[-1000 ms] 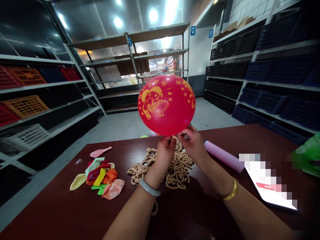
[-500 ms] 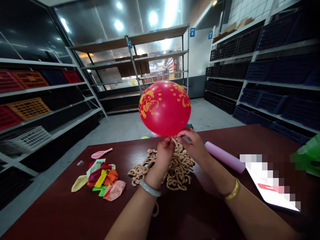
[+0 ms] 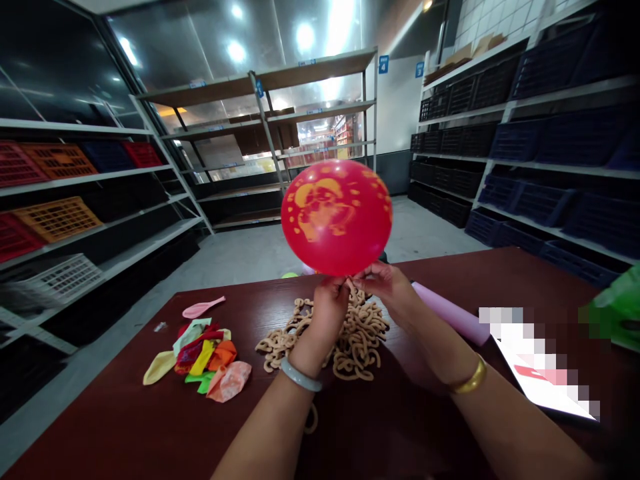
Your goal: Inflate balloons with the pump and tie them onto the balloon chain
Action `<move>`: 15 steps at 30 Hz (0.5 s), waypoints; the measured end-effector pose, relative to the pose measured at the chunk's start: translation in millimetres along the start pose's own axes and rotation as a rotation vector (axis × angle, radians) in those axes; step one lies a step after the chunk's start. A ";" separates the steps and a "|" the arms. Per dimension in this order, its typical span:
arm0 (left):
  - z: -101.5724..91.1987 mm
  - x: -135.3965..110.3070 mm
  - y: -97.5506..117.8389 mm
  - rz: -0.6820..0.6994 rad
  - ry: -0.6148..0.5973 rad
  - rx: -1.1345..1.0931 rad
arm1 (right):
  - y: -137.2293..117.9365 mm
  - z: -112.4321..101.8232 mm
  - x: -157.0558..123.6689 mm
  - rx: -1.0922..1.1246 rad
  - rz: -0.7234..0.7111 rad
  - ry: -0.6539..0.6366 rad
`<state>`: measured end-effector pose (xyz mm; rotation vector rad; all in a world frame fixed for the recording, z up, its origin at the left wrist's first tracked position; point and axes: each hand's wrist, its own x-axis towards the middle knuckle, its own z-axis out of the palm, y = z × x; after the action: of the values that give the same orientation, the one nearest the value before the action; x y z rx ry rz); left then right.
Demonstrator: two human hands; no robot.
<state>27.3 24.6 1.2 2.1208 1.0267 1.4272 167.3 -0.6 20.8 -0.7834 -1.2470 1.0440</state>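
The red balloon (image 3: 336,227), inflated and printed with yellow figures, is held up above the tabletop (image 3: 125,427), seen against the middle of its far edge, knot end down. The left hand (image 3: 330,308), below a pale bangle (image 3: 301,375), has thumb and fingers closed in a tight pinch at the balloon's neck; the right hand (image 3: 387,287), below a gold bangle (image 3: 471,377), pinches there too, fingertips just beside the left's. The neck itself is mostly hidden. Under the hands lies a heap of tan loops (image 3: 356,357), with one loop (image 3: 312,420) apart toward the near edge. Limp balloons (image 3: 203,357) are piled toward the left edge, a pink one (image 3: 204,307) near the far left corner. A lilac tube (image 3: 453,312) slants across the right half toward a lit screen (image 3: 530,373), partly pixelated; a green bag (image 3: 617,310) is by the right edge. Beyond stand racks (image 3: 320,60) and crates (image 3: 55,217).
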 end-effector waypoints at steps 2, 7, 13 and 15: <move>-0.5 1.3 1.9 0.042 0.022 0.011 | -1.2 1.9 -1.3 0.131 0.038 -0.023; 5.4 -3.6 7.4 -0.002 -0.037 0.014 | 1.7 -1.9 0.1 0.455 0.252 0.101; 21.9 -10.5 17.6 -0.174 -0.202 -0.258 | 10.6 -14.8 6.8 0.523 0.285 0.192; 24.1 -10.7 18.1 -0.209 -0.196 -0.306 | 12.6 -14.0 7.7 0.514 0.288 0.221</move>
<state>53.4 6.7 -3.4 1.8329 0.8643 1.1669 178.5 12.0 9.6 -0.6616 -0.6431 1.3965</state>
